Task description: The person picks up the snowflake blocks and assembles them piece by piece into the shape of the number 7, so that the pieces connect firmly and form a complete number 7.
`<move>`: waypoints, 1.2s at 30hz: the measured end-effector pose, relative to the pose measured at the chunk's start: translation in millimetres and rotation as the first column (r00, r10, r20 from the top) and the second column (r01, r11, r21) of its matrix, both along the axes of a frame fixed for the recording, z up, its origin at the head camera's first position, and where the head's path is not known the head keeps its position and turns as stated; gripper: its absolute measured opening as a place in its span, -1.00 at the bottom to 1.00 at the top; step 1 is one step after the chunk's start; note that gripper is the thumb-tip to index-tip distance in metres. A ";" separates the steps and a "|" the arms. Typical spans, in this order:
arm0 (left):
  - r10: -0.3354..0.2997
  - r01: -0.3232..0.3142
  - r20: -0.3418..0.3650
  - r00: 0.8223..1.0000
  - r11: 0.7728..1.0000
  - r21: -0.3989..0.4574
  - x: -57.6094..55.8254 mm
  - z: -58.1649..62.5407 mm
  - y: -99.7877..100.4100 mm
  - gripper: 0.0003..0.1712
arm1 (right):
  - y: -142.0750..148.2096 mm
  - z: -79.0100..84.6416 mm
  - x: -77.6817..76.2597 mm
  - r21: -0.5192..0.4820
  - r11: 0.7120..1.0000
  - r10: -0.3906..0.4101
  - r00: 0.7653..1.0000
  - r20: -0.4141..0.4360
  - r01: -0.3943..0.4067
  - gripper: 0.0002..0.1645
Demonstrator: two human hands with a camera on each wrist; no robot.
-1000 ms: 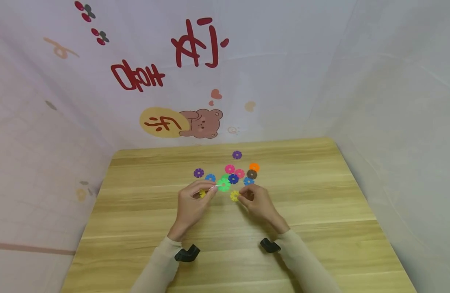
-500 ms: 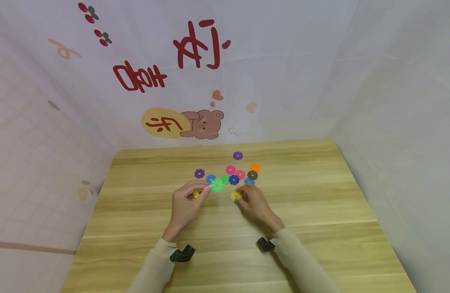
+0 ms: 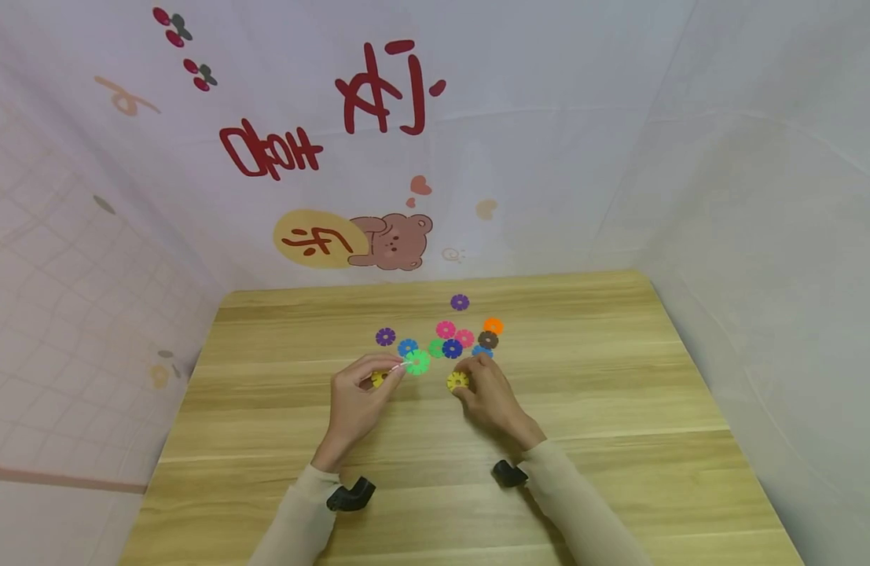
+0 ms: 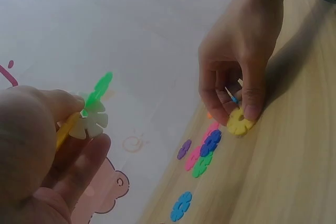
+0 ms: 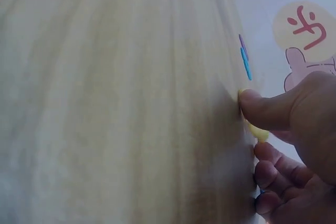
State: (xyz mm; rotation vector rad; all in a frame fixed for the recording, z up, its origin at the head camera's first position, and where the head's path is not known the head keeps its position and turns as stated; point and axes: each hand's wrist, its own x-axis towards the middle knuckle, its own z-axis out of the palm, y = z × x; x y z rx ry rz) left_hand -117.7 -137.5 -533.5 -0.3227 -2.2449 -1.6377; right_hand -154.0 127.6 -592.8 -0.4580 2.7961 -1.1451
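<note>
My left hand (image 3: 357, 401) pinches a white snowflake disc (image 4: 94, 124) between thumb and fingers, above the table. A bright green snowflake disc (image 3: 416, 362) is joined to the white one on one side. On the other side is a yellow disc (image 4: 67, 131), partly hidden by the thumb. My right hand (image 3: 494, 397) is low at the table, thumb and fingertips pinching another yellow snowflake disc (image 3: 458, 382). In the left wrist view this disc (image 4: 240, 123) is slightly tilted, its lower edge by the wood.
Behind the hands, loose discs lie on the wooden table (image 3: 279, 440): purple (image 3: 386, 336), light blue (image 3: 408, 347), green (image 3: 436, 348), dark blue (image 3: 452, 348), pink (image 3: 446, 329), brown (image 3: 487, 339) and orange (image 3: 493, 325). A printed curtain (image 3: 534, 141) hangs around the table.
My left hand has moved left with the joined discs, uncovering the loose green disc. The right hand has shifted slightly and its fingers have closed on the yellow disc.
</note>
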 end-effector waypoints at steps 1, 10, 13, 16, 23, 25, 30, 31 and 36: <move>0.000 0.000 -0.002 1.000 1.000 -0.002 0.2 -0.4 0.0 -0.89 | -0.1 -0.2 0.0 -0.013 1.000 -0.004 1.000 -0.003 0.004 -0.65; -0.014 0.014 -0.022 1.000 1.000 0.007 2.7 -2.1 4.3 -0.88 | 9.1 -2.4 3.6 -0.154 0.987 -0.044 0.999 0.007 0.045 -0.74; -0.019 0.019 -0.008 1.000 1.000 0.012 3.1 -1.6 5.6 -0.88 | 15.4 3.4 4.3 -0.210 0.976 -0.068 0.998 -0.009 0.065 -0.75; -0.025 0.025 0.000 1.000 1.000 0.008 3.0 -0.7 6.6 -0.89 | 22.2 12.6 5.1 -0.296 0.949 -0.115 0.993 0.000 0.110 -0.76; -0.051 0.051 0.009 0.999 0.999 0.008 3.4 2.2 9.9 -0.90 | 35.5 36.3 8.6 -0.549 0.827 -0.132 0.991 0.020 0.121 -0.77; -0.059 0.059 0.017 0.998 0.998 0.011 3.4 4.4 11.4 -0.90 | 37.0 45.2 9.9 -0.605 0.790 -0.116 0.993 0.010 0.098 -0.78; -0.100 0.099 0.028 0.995 0.994 0.050 2.4 10.2 17.5 -0.90 | 39.7 62.0 12.8 -0.672 0.739 -0.089 0.995 -0.032 0.044 -0.83; -0.111 0.109 0.029 0.993 0.992 0.060 2.1 11.4 18.9 -0.90 | 39.9 64.1 13.4 -0.677 0.735 -0.086 0.995 -0.042 0.035 -0.83; -0.133 0.130 0.041 0.990 0.990 0.059 2.4 18.1 24.2 -0.92 | 38.4 72.1 16.8 -0.690 0.724 -0.074 0.992 -0.105 -0.019 -0.82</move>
